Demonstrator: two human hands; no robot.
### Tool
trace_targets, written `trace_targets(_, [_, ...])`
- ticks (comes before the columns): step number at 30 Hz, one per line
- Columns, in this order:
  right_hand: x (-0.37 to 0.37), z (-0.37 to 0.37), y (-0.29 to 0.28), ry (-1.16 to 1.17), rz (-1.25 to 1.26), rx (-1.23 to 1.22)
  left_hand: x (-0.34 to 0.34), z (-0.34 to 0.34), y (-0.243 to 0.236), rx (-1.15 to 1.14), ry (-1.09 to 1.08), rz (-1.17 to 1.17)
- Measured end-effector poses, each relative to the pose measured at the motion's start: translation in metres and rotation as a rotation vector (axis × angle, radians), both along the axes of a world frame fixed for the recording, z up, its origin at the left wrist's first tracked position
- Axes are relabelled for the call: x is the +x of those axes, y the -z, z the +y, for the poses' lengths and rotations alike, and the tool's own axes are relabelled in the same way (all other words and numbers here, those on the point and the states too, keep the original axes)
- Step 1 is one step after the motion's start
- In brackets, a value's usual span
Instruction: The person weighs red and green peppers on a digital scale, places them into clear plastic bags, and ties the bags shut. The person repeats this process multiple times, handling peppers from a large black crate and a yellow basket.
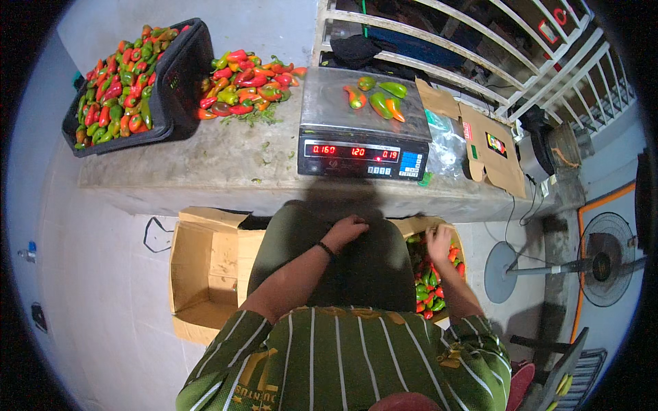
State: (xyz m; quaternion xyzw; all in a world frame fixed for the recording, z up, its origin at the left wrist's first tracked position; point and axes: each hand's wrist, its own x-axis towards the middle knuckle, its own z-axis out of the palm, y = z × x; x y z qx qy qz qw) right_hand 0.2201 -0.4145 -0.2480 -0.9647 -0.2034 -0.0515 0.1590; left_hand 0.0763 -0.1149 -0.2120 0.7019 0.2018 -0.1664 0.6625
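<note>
My left hand [346, 231] rests on my lap with its fingers loosely curled and nothing visible in them. My right hand [439, 241] is in the cardboard box of red and green peppers [428, 291] beside my right leg, fingers bent over something I cannot make out. On the concrete ledge ahead, a metal-topped electronic scale [363, 157] carries several green and orange peppers [381, 107]; its display is lit. A loose pile of peppers [243, 85] with some green bits lies to the scale's left.
A black crate [171, 82] heaped with peppers sits on the ledge at left. An open cardboard box [205, 267] is left of my legs. Plastic bags [445, 154] and flattened cardboard [490, 168] lie right of the scale. A pedestal fan [603, 260] stands at right, below a white railing [439, 27].
</note>
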Motion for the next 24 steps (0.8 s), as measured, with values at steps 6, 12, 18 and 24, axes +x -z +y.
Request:
trace_targets(6, [-0.112,-0.112,0.109,0.139,0.579,-0.284,0.002,0.003,0.041,0.06,0.018,-0.103])
trace_targets(12, [-0.128,-0.122,0.188,0.26,0.656,-0.275,-0.006,0.011,0.033,0.019,0.037,0.006])
trace_targets(18, [-0.101,-0.141,0.236,0.283,0.624,0.031,-0.012,0.008,0.017,-0.072,-0.033,0.033])
trace_targets(24, [-0.096,-0.154,0.214,0.61,0.593,0.559,-0.003,0.01,0.065,-0.077,0.02,-0.069])
